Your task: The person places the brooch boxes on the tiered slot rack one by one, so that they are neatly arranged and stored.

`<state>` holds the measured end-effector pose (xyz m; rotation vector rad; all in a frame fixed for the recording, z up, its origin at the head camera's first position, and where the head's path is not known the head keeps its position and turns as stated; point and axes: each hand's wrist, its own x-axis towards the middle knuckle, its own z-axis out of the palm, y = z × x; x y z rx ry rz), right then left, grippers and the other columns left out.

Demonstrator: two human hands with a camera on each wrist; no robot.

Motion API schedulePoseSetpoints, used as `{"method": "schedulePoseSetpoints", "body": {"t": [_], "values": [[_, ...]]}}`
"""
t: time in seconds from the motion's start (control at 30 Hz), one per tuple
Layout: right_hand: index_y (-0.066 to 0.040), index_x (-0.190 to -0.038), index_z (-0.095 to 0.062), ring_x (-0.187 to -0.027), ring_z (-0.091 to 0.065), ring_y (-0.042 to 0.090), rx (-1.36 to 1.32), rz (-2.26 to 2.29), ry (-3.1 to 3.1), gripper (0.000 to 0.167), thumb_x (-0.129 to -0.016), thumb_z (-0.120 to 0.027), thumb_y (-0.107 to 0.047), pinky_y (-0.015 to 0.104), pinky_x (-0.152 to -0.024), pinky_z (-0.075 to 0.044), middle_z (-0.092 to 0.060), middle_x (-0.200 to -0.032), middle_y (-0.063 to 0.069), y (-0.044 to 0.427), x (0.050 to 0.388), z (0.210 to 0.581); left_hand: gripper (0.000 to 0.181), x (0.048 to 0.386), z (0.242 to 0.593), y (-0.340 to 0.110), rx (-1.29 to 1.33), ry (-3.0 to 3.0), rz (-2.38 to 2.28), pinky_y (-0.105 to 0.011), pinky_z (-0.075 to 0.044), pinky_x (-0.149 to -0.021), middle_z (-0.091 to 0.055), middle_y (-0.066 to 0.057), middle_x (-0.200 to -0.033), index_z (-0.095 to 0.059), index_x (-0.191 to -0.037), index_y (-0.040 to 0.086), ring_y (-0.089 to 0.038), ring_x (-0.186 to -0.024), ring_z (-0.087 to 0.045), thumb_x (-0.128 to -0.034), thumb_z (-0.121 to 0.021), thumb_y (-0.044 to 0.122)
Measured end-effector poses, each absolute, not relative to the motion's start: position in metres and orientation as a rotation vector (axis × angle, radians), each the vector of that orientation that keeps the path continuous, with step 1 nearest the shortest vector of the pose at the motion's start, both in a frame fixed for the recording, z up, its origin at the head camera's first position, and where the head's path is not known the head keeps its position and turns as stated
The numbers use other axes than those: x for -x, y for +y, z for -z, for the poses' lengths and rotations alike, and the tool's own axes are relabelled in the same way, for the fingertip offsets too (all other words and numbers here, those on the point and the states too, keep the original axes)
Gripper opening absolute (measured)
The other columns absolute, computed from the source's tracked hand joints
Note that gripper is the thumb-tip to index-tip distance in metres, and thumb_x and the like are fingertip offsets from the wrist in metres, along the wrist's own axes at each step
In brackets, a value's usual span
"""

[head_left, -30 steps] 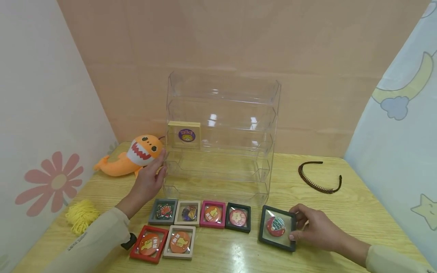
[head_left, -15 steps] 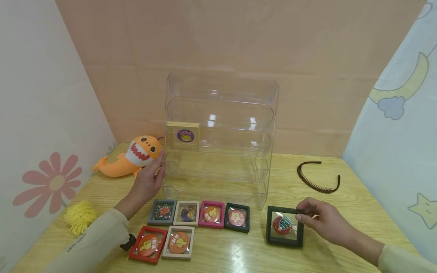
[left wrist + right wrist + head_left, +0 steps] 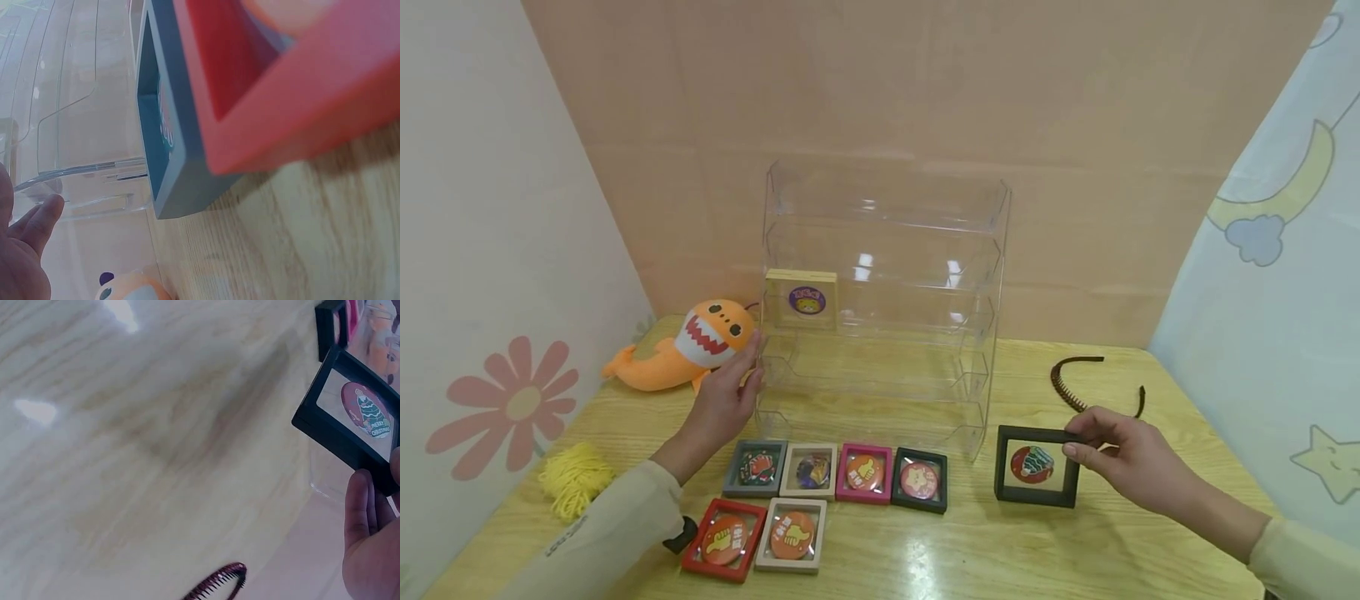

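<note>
In the head view my right hand (image 3: 1138,458) pinches the right edge of a black display frame (image 3: 1002,467), raised upright off the table. Behind its clear film is a round badge (image 3: 370,412) with a Christmas tree. My left hand (image 3: 722,408) rests with fairly straight fingers against the left side of a clear tiered rack (image 3: 880,387); some fingertips are hidden. A cream frame (image 3: 778,312) with a bear badge stands at the left of a middle tier. Several framed badges lie before the rack, including a grey frame (image 3: 730,468) and a red frame (image 3: 688,546).
An orange shark plush (image 3: 655,371) lies left of the rack, with yellow yarn (image 3: 576,479) nearer the front. A dark toothed headband (image 3: 1063,387) lies at right, partly behind my right hand. Printed cloth walls (image 3: 1262,333) border the table (image 3: 970,550).
My right hand has tilted the black display frame upright and lifted it up and slightly right. My left hand stays at the rack's side.
</note>
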<state>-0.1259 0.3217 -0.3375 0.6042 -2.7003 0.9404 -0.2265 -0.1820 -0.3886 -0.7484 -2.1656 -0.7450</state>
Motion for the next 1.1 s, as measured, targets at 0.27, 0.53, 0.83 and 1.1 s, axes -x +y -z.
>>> {"method": "schedulePoseSetpoints", "body": {"t": [0.27,0.53,0.83,1.1], "values": [[-0.016,-0.093,-0.064,-0.071,-0.060,0.004,-0.631,-0.849,-2.615,0.020,-0.081,-0.073,-0.003,0.017,-0.059,-0.050,-0.063,-0.080,-0.009,0.318,0.141,0.307,0.062,0.227,0.388,-0.181,0.742,-2.170,0.751,-0.040,-0.055,-0.062,-0.052,-0.023,-0.130,-0.039,-0.140,-0.007,-0.036,-0.092,-0.063,-0.0840,-0.064,-0.008],[-0.010,-0.093,-0.063,-0.068,-0.064,0.007,-0.646,-0.894,-2.584,0.018,-0.082,-0.072,0.000,0.021,-0.053,-0.052,-0.065,-0.081,0.000,0.315,0.154,0.285,0.062,0.227,0.389,-0.180,0.731,-2.184,0.742,-0.041,-0.055,-0.065,-0.051,-0.022,-0.132,-0.039,-0.140,-0.007,-0.036,-0.094,-0.063,-0.0841,-0.064,-0.008],[-0.011,-0.092,-0.063,-0.073,-0.061,-0.001,-0.591,-0.806,-2.560,0.011,-0.085,-0.071,-0.006,0.012,-0.062,-0.050,-0.064,-0.084,0.001,0.312,0.164,0.264,0.061,0.228,0.391,-0.178,0.718,-2.206,0.758,-0.040,-0.055,-0.065,-0.050,-0.021,-0.133,-0.038,-0.140,-0.007,-0.037,-0.101,-0.061,-0.0853,-0.064,-0.007],[-0.010,-0.091,-0.064,-0.076,-0.061,-0.003,-0.560,-0.789,-2.557,0.008,-0.086,-0.070,-0.012,0.010,-0.065,-0.049,-0.065,-0.085,0.002,0.304,0.177,0.251,0.060,0.231,0.389,-0.175,0.748,-2.162,0.759,-0.040,-0.055,-0.062,-0.050,-0.024,-0.132,-0.040,-0.139,-0.008,-0.037,-0.096,-0.062,-0.0843,-0.064,-0.008]]}}
